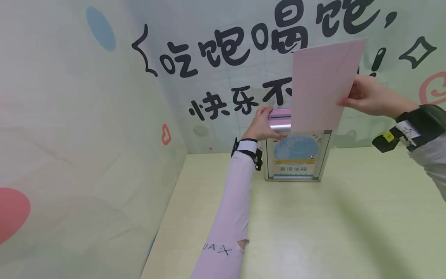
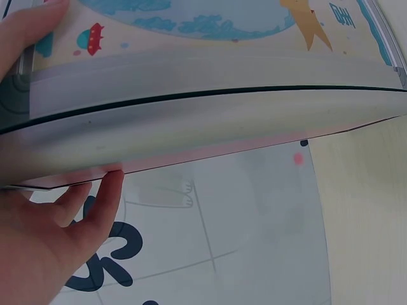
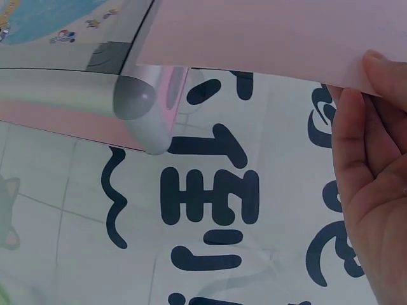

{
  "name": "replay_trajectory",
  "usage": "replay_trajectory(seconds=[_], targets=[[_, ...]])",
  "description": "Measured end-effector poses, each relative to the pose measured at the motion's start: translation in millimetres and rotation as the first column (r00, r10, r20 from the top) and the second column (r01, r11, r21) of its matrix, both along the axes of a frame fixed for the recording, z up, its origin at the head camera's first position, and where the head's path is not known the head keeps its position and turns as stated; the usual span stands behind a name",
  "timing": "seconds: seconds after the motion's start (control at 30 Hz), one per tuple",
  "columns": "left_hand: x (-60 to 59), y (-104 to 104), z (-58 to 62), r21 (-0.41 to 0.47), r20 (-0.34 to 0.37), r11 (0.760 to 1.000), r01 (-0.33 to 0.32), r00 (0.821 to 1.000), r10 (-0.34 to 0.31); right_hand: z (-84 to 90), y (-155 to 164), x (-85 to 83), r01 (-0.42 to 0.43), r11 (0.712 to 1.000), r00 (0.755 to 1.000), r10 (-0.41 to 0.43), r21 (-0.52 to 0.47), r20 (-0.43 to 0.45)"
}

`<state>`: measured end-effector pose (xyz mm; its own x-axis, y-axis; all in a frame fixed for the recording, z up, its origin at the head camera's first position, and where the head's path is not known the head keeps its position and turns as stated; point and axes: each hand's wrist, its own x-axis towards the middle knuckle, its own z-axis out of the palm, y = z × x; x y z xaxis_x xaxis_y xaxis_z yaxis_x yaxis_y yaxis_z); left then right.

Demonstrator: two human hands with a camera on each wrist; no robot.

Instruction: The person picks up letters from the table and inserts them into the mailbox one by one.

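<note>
A mailbox (image 1: 295, 169) with a silver frame stands on the table against the back wall. Its front panel bears a blue oval, and the pink top (image 1: 280, 112) shows a dark slot. My left hand (image 1: 259, 126) holds the box at its upper left corner; in the left wrist view its thumb lies over the front and the fingers (image 2: 111, 197) over the far side. Between thumb and fingers my right hand (image 1: 376, 95) pinches a pink sheet of card or an envelope (image 1: 324, 83) by its right edge. The sheet's lower edge overlaps the box's top right part, hiding it in the head view.
The pale table (image 1: 296, 232) reaches toward me, with a shadow on its right side. Behind the box is a back wall (image 1: 216, 89) with large black characters. A side wall (image 1: 87, 155) with coloured shapes rises on the left.
</note>
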<state>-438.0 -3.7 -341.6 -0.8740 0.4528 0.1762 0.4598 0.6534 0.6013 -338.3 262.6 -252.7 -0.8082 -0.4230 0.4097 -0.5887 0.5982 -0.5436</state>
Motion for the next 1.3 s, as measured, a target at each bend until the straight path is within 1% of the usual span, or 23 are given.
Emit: replay_trajectory(seconds=[0.03,0.2,0.4,0.5,0.7,0.83,1.07,1.3], targets=[[0.2,-0.1,0.7,-0.004,-0.002,1.000,-0.003,1.000,0.003,3.5,0.3,-1.3,0.014,1.000,1.000,-0.014,0.006,-0.009],[0.5,-0.3,1.6,-0.018,-0.005,1.000,-0.003,1.000,0.003,15.1,2.5,-7.6,0.068,0.998,0.998,-0.068,0.001,0.014],[-1.6,-1.0,0.1,-0.017,-0.002,1.000,-0.012,1.000,0.012,24.9,-2.8,-18.0,0.096,0.995,0.995,-0.096,0.003,0.005],[-1.2,-1.8,0.2,-0.007,-0.003,1.000,-0.007,1.000,0.007,27.4,-6.9,-23.5,0.089,0.996,0.996,-0.089,-0.001,0.015],[0.6,-2.3,0.6,0.004,-0.006,1.000,0.009,1.000,-0.009,25.8,-12.3,-31.2,0.060,0.997,0.997,-0.059,-0.041,0.040],[-1.2,-1.6,-0.9,0.004,-0.017,1.000,0.014,1.000,-0.014,21.8,-15.3,-35.4,0.072,0.996,0.996,-0.070,-0.046,0.051],[-2.3,-1.5,-2.6,-0.001,-0.019,1.000,0.013,1.000,-0.013,16.0,-19.9,-41.6,0.101,0.995,0.993,-0.100,-0.017,0.058],[-4.0,-0.3,-3.5,-0.006,-0.018,1.000,-0.006,1.000,0.006,13.6,-23.2,-44.8,0.148,0.988,0.986,-0.151,0.046,0.071]])
